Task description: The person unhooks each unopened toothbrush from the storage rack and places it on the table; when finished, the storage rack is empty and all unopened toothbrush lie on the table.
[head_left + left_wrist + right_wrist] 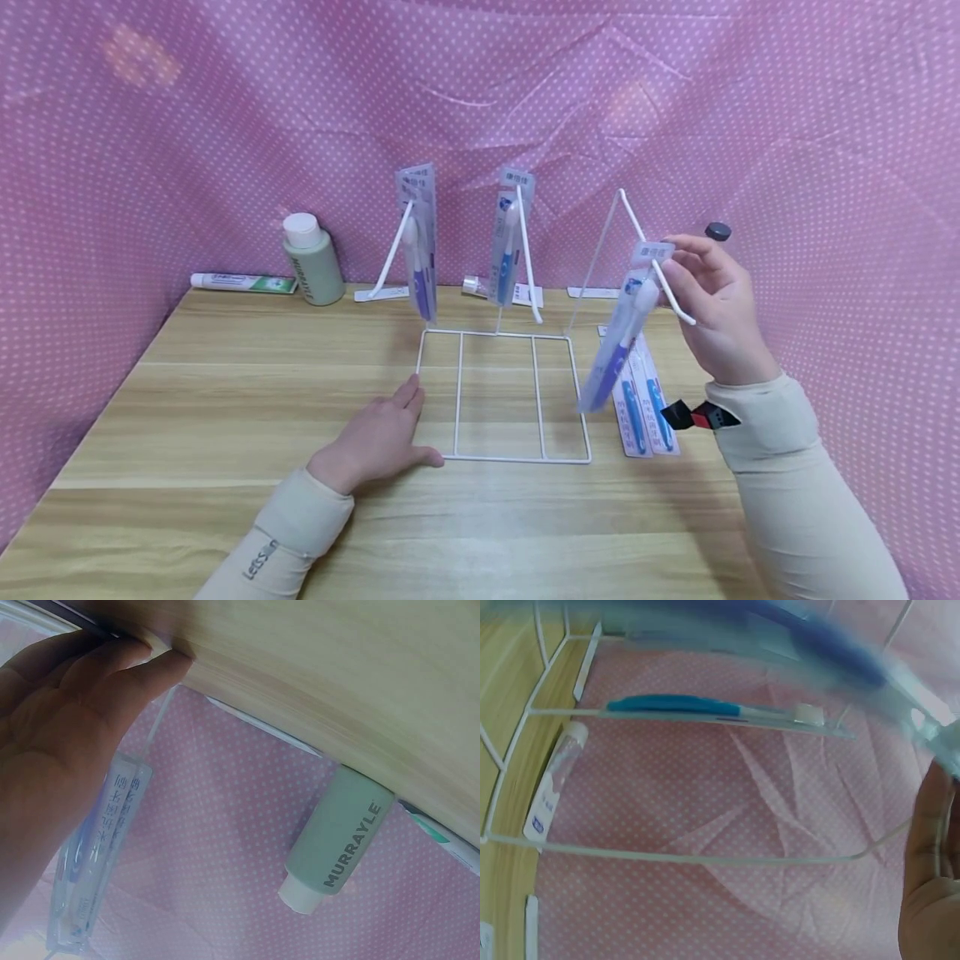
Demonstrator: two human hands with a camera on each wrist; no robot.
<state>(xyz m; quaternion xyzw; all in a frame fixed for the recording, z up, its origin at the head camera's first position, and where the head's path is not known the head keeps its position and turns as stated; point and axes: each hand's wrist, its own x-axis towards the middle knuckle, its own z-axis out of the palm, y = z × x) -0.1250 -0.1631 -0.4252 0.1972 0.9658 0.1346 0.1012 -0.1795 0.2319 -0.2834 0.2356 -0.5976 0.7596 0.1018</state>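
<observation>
My right hand (716,300) pinches the top of a packaged purple toothbrush (621,354) at the right prong (672,292) of a white wire rack (498,459). The prong's tip shows in front of the pack, which hangs at a slant. In the right wrist view the pack is blurred, with the fingers at its end. My left hand (375,437) lies with fingers extended on the table at the rack's left side, fingertips right at the base wire. Purple toothbrush packs (422,279) hang from the left prong, and a blue toothbrush pack (504,271) from the middle one.
Two blue toothbrush packs (636,417) lie right of the rack. Behind, along the table's far edge, are a green bottle (318,267), a toothpaste tube (243,283) and another tube (527,295). A black round cap (717,231) shows beyond my right hand. Pink dotted cloth surrounds the table.
</observation>
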